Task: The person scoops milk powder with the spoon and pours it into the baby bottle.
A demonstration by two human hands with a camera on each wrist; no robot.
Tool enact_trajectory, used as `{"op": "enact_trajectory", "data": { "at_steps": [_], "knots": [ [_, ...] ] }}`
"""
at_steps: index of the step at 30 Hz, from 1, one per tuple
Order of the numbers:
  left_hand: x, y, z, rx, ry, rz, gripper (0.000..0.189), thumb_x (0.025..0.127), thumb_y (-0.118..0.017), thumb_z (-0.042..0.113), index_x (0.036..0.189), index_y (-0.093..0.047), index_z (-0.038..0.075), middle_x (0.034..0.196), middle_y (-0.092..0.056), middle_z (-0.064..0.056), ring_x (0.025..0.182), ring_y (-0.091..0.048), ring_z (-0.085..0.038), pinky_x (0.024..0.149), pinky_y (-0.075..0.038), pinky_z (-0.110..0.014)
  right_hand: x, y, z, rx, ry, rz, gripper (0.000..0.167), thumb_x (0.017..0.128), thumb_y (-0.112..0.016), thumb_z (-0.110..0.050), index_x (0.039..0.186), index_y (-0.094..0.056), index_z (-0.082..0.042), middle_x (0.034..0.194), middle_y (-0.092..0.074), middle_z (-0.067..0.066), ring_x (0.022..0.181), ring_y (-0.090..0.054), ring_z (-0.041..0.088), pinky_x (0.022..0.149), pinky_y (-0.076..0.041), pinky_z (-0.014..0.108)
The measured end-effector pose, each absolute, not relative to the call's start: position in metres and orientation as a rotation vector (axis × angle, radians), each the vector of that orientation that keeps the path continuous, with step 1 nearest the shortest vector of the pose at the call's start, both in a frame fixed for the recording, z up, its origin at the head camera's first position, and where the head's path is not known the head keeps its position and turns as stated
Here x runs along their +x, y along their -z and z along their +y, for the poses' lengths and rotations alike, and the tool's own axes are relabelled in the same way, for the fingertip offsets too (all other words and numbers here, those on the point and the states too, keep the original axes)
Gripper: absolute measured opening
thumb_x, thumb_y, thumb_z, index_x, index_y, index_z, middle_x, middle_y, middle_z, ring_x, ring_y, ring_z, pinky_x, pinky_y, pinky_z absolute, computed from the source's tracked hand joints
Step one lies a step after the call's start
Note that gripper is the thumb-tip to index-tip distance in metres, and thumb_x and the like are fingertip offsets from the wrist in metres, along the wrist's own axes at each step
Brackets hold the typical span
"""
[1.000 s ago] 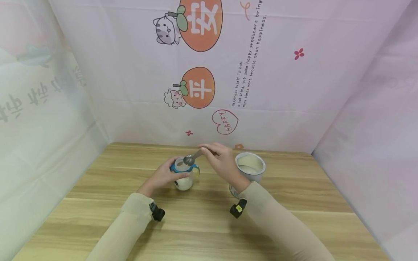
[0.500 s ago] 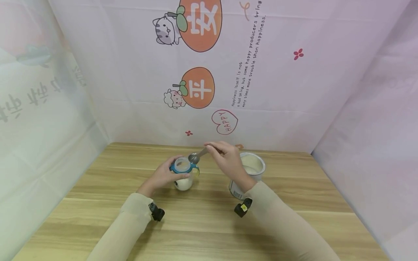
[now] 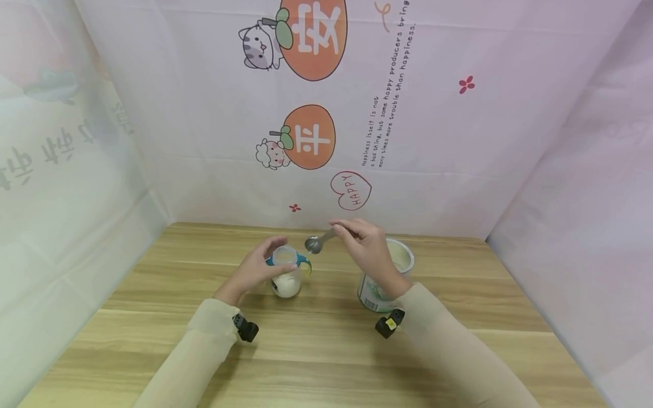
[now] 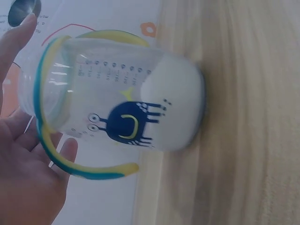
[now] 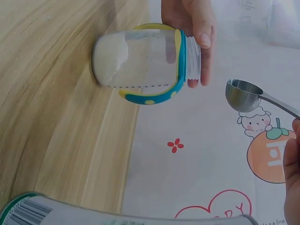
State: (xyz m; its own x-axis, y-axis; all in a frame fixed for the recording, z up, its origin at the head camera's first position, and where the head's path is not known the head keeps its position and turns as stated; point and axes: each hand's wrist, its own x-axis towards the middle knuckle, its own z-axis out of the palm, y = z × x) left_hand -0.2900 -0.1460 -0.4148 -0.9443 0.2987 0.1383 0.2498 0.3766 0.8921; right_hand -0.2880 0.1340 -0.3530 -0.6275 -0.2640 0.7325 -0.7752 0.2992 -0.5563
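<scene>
Pinching spoon (image 3: 313,245), R hand (image 3: 371,252); L hand (image 3: 256,269) poss. touching btl (image 3: 287,284).

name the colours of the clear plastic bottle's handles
The curved handles on the clear plastic bottle are teal and yellow, best seen in the left wrist view.

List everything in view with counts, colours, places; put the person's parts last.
table: 1, light wood, foreground
sheet walls: 3, pale, behind and beside table
bottle: 1, clear, teal-and-yellow handles, upright on table
contents: 1 mass, white, bottle's lower part
spoon: 1, silver, raised, right of bottle
can: 1, white-green, on table, right of bottle
wrist cameras: 2, black, one per wrist
sleeves: 2, beige, one per arm
left hand: 1, bare, at bottle's neck
right hand: 1, bare, holding spoon
</scene>
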Motion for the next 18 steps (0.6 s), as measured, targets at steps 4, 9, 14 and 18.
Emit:
{"op": "enact_trajectory", "data": {
  "at_steps": [4, 9, 14, 18],
  "knots": [
    [-0.292, 0.410, -0.143, 0.548, -1.645, 2.591, 0.087, 0.081, -0.082, 0.048, 0.152, -0.041, 0.018, 0.154, -0.042, -0.003, 0.144, -0.033, -0.029, 0.117, -0.027, -0.048, -0.285, 0.350, 0.140, 0.892, -1.303, -2.076, 0.018, 0.099, -0.065, -0.011, 0.111, -0.076, -0.005, 0.101, -0.073, 0.004, 0.073, -0.057, 0.014, 0.061, -0.049, 0.020],
    [-0.293, 0.404, -0.139, 0.602, -1.651, 2.604, 0.088, 0.081, -0.082, 0.049, 0.152, -0.041, 0.018, 0.153, -0.043, -0.002, 0.144, -0.034, -0.027, 0.117, -0.026, -0.047, -0.277, 0.343, 0.146, 0.857, -1.287, -2.084, 0.016, 0.097, -0.065, -0.002, 0.109, -0.074, 0.003, 0.098, -0.072, 0.013, 0.074, -0.058, 0.015, 0.064, -0.050, 0.017],
    [-0.293, 0.398, -0.132, 0.636, -1.662, 2.614, 0.085, 0.082, -0.082, 0.047, 0.151, -0.042, 0.019, 0.152, -0.044, 0.000, 0.144, -0.034, -0.025, 0.117, -0.026, -0.046, -0.275, 0.341, 0.156, 0.805, -1.259, -2.089, 0.015, 0.097, -0.064, 0.002, 0.108, -0.074, 0.005, 0.097, -0.071, 0.017, 0.076, -0.059, 0.017, 0.067, -0.050, 0.015],
    [-0.293, 0.392, -0.126, 0.644, -1.649, 2.645, 0.082, 0.083, -0.082, 0.045, 0.151, -0.043, 0.022, 0.152, -0.044, 0.003, 0.143, -0.035, -0.024, 0.117, -0.027, -0.046, -0.279, 0.343, 0.171, 0.772, -1.262, -2.114, 0.016, 0.098, -0.064, -0.005, 0.110, -0.074, 0.000, 0.101, -0.072, 0.011, 0.080, -0.062, 0.018, 0.071, -0.051, 0.016]
  ]
}}
